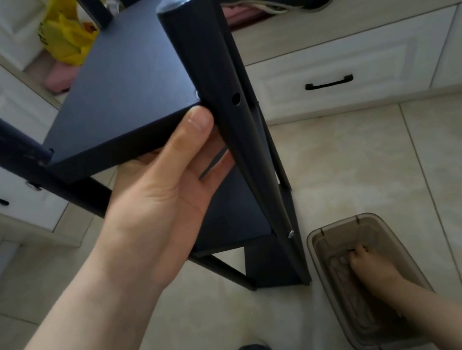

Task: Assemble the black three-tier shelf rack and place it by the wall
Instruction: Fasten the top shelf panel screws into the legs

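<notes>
Three black boards already sat between the upright posts of the rack [129, 94], which stood on the tiled floor [376, 164] in front of the white drawers [358, 66], tipped a little toward the person. The left hand [166, 198] gripped the front edge of the top board just beside the near post [219, 99], with the thumb [198, 122] pressed on the edge and the fingers curled under the board, mostly hidden. An open hole [236, 99] showed in that post at the level of the top board, so a fastener probably remained to be fitted there. A small screw head [290, 234] was visible lower down, near the middle board. The right hand [370, 270] reached into a brownish see-through box [315, 240] on the floor beside the rack. Its fingers were bent down among the contents, and whether they had closed on anything could not be told. The rack looked stiff and light enough for one hand to steady, though tall and narrow and so likely to tip. Its smooth round posts would probably slip in a grasp. The flat edge of a board next to a post seemed the surer place to hold, and for carrying, two hands on opposite posts or boards.
</notes>
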